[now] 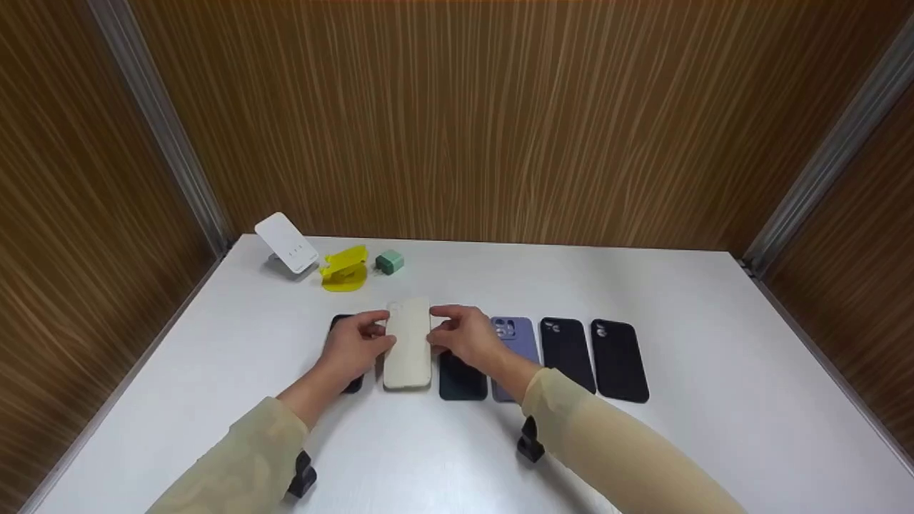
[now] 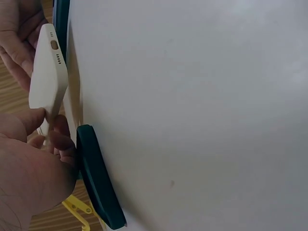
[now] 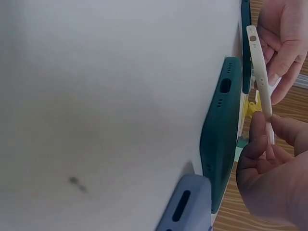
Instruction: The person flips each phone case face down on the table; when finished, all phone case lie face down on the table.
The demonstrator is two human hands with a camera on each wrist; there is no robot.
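Observation:
A cream phone case [image 1: 408, 350] is held between both hands over the white table, its back with the camera cutout facing up. My left hand [image 1: 351, 344] pinches its left edge with thumb and fingers. On the opposite edge my right hand [image 1: 468, 334] pinches it the same way. The case's bottom end, with a port opening and small holes, shows in the left wrist view [image 2: 48, 72] and right wrist view [image 3: 261, 72]. Under the left hand lies a dark green case [image 2: 98, 178], partly covered. Another dark green case [image 3: 221, 125] lies beside the right hand.
Right of these, in a row, lie a lavender phone case [image 1: 525, 343] and two black cases [image 1: 568, 353], [image 1: 620, 360]. At the back left stand a white phone stand [image 1: 287, 243], a yellow stand [image 1: 344, 269] and a green charger plug [image 1: 390, 262]. Wood-grain panels enclose the table.

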